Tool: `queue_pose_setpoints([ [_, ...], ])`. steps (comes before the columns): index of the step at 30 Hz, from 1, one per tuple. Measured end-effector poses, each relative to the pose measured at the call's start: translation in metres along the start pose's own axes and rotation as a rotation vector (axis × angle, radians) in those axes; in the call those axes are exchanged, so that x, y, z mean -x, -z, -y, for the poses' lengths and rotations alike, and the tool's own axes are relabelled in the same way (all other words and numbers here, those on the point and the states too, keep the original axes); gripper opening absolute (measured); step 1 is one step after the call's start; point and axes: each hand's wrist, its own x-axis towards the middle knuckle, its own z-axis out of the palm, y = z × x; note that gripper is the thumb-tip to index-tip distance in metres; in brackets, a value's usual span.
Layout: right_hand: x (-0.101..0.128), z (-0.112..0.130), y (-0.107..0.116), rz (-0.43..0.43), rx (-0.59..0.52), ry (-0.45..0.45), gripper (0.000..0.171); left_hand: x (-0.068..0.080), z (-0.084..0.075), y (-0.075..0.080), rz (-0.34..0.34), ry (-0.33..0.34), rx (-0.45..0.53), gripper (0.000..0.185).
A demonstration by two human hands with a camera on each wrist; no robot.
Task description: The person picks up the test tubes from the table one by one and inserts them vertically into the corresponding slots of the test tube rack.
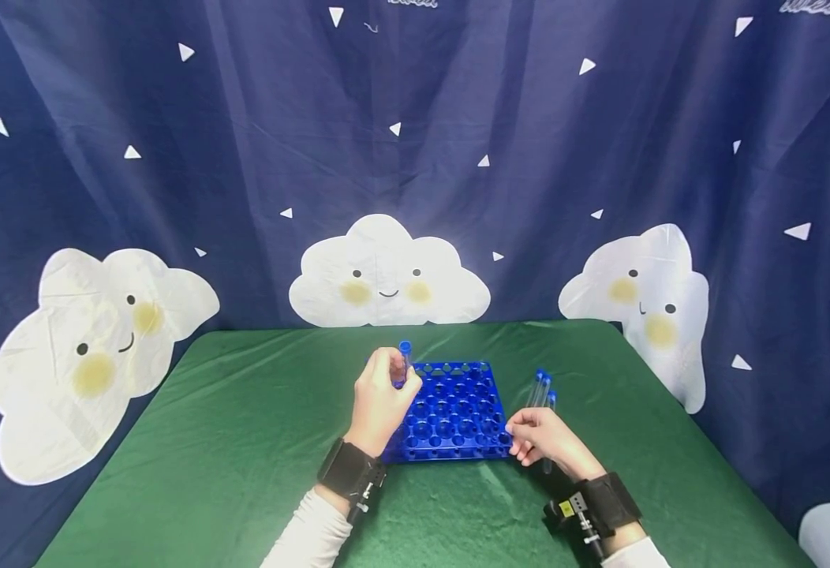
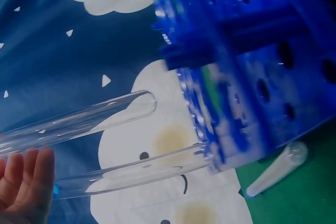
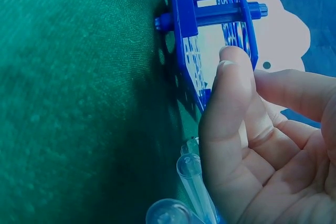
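My left hand holds a clear test tube with a blue cap over the left rear part of a blue test tube rack. In the left wrist view, the held tube ends in a rounded tip short of the rack. Below it, a second tube reaches into the rack's edge. My right hand pinches the rack's front right corner; in the right wrist view, its thumb and forefinger meet at the rack's upper plate.
Several capped tubes lie on the green cloth right of the rack, partly behind my right hand. Close to that hand, tube ends show in the right wrist view. A dark blue curtain with clouds hangs behind the table.
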Motion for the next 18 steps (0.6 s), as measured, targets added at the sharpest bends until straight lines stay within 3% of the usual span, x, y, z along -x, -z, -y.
queue_pose_setpoints([
  [7, 0.001, 0.001, -0.001, -0.008, 0.006, 0.003, 0.027, 0.007, 0.005, -0.005, 0.026, -0.009, -0.105, 0.019],
  [18, 0.001, 0.000, 0.000, -0.006, 0.005, 0.009, 0.026, 0.013, 0.010, -0.009, 0.084, 0.039, -0.127, 0.017],
])
